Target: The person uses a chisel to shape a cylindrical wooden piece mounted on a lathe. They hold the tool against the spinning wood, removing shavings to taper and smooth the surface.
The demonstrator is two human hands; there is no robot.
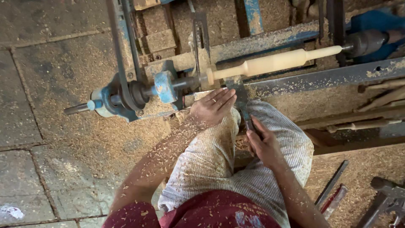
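Spinning or still cannot be told: a pale wooden spindle (274, 63) mounted between the ends of a low blue lathe (164, 86), lying across the upper middle of the view, just above the person's knees.

- Spindle: already shaped, by the look of it (a thick middle, a narrow neck and knob at the left end, a slim stem at the right). The surface looks smooth and even. Judged from that, the rough shaping is largely done, and what may remain is finishing at the neck and parting it from the lathe.
- Chisel (244, 101): a dark flat blade running from the right hand up to the tool rest, its tip just under the left end of the spindle.
- Left hand (211, 107): laid flat, fingers (223, 98) straight and together, resting on the blade and rest just beside the neck; it grips nothing.
- Right hand (263, 145): fingers curled tightly around the chisel's lower end, above the striped trouser leg.
- Lathe bed (329, 76): a grey steel rail, dusted with shavings.
- Floor (63, 105): stone slabs thick with sawdust.
- Spare tools (333, 185): dark bars and a red-handled piece at lower right, well apart from the hands.
- Wooden sticks (371, 114): lying at the right edge.
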